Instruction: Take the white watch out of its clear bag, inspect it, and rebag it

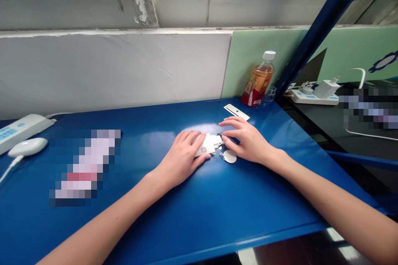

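On the blue tabletop (161, 223), my left hand (185, 153) is closed over a small white packet (205, 145) with a printed square code, its thumb along the near side. Small white pieces (216, 140) stick out at the packet's right end; their kind is too small to make out. My right hand (245, 138) hovers just right of them, fingers curved and apart, fingertips close to the pieces. A round white tag (230, 156) with a short string lies below the right fingertips. Beyond that hand rests a white card (236, 112) with a dark strip and a hole.
A bottle of amber drink (259, 80) stands at the back right by a blue metal post (314, 37). To the left lie a blurred-out object (88, 163), a white mouse-like device (28, 147) with a cable, and a power strip (25, 130). Another power strip (314, 97) sits at right.
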Tool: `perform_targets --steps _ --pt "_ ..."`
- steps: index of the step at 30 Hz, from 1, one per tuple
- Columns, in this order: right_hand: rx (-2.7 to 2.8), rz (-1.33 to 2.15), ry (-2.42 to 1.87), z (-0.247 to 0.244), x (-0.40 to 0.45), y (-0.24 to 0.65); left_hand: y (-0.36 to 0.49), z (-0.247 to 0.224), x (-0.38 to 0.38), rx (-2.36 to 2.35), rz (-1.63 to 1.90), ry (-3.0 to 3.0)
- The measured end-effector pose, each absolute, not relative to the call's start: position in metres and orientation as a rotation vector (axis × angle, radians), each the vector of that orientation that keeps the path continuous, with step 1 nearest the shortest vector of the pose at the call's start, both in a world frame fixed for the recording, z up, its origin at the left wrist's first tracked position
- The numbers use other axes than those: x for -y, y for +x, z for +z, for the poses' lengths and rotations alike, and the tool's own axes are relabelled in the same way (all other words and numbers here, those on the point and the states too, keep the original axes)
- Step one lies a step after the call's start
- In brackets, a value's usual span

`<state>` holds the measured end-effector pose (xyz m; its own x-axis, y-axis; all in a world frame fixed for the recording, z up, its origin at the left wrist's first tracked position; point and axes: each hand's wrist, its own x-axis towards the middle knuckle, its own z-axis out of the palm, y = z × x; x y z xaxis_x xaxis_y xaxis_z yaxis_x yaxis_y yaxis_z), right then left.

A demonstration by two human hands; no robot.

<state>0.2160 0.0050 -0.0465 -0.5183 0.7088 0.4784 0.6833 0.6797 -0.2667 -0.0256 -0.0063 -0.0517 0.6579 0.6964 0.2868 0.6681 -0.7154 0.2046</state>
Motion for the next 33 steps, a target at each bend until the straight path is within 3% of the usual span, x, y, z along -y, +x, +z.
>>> perform_targets --steps 13,21,30,33 --pt "2.499 0.181 -0.988 -0.046 0.02 0.201 -0.029 -0.056 0.007 -1.141 0.578 2.754" --pt "2.47 0.413 -1.006 -0.049 0.014 0.205 -0.029 -0.053 0.008 -1.142 0.385 2.82" --pt "2.21 0.131 -1.297 -0.049 -0.001 0.214 -0.028 -0.049 0.012 -1.244 0.232 2.81" --pt "2.198 0.233 -1.271 -0.044 0.001 0.212 -0.029 -0.05 0.013 -1.251 0.256 2.796"
